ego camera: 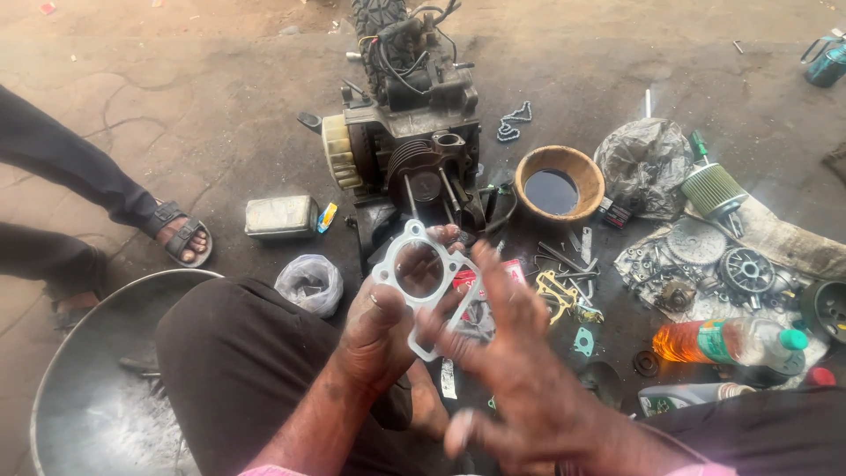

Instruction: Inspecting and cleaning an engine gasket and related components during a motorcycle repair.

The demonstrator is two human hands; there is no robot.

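A flat white gasket with a large round opening and small bolt holes at its corners (421, 273) is held up in front of the camera, above the person's knees and just before the small dark engine block with bare studs and a cream finned flywheel (401, 154) that stands on the concrete floor (220, 115). The left hand (381, 330) is curled about the gasket's lower left edge, thumb on the front face and fingers behind it, a ring on one finger. The right hand (520, 370) is spread wide, fingers apart, its fingertips touching the gasket's lower right edge; it grips nothing. Right of the engine sits a round tan bowl of dark oil (559, 183), with a crumpled grey plastic bag (645, 163) beside it. Loose bolts, spanners and thin gaskets (564, 282) lie scattered on the floor under the right hand, and grey gears and a clutch wheel (718, 260) rest on a sheet farther right. A plastic bottle of orange liquid with a green cap (731, 342) lies near the floor's right edge. At left are a small knotted clear bag (310, 284), a rectangular silver metal tin (280, 216), a wide steel basin (88, 397), and another person's sandalled foot (181, 236).
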